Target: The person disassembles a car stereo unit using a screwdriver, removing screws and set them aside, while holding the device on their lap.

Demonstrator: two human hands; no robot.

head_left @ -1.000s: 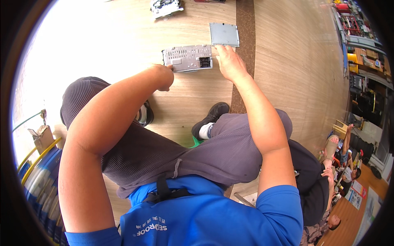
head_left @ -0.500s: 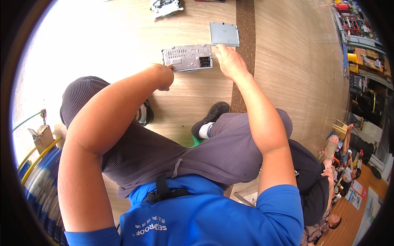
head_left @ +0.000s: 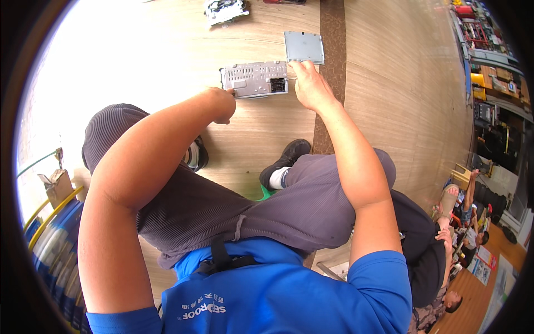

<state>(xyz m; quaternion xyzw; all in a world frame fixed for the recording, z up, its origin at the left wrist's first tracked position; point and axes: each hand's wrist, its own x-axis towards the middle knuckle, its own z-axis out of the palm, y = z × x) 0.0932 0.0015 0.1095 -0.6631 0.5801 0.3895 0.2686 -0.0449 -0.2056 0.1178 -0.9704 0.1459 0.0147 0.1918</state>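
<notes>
A flat silver metal car stereo (head_left: pixel 253 78) with slots in its casing and a black connector socket (head_left: pixel 277 84) rests on the floor, tilted a little. My left hand (head_left: pixel 221 104) is closed at its near left corner; a dark fingertip area touches the casing and most fingers are hidden. At the right end is my right hand (head_left: pixel 311 86), its index finger reaching to the upper corner. A thin light rod shows between this hand and the stereo; its handle is hidden in the closed fingers. Just beyond lies a grey metal cover plate (head_left: pixel 304 47).
Metal parts (head_left: pixel 225 11) lie on the floor farther off, beside a red and dark item (head_left: pixel 283 1). A brown strip (head_left: pixel 332 83) crosses the floor. My shoe (head_left: pixel 286 161) is below the stereo. Shelves (head_left: pixel 492 61) and several people are at the right.
My right hand has shifted slightly left, its index finger now at the stereo's corner. The stereo and cover plate sit almost as before, and my left hand stays put.
</notes>
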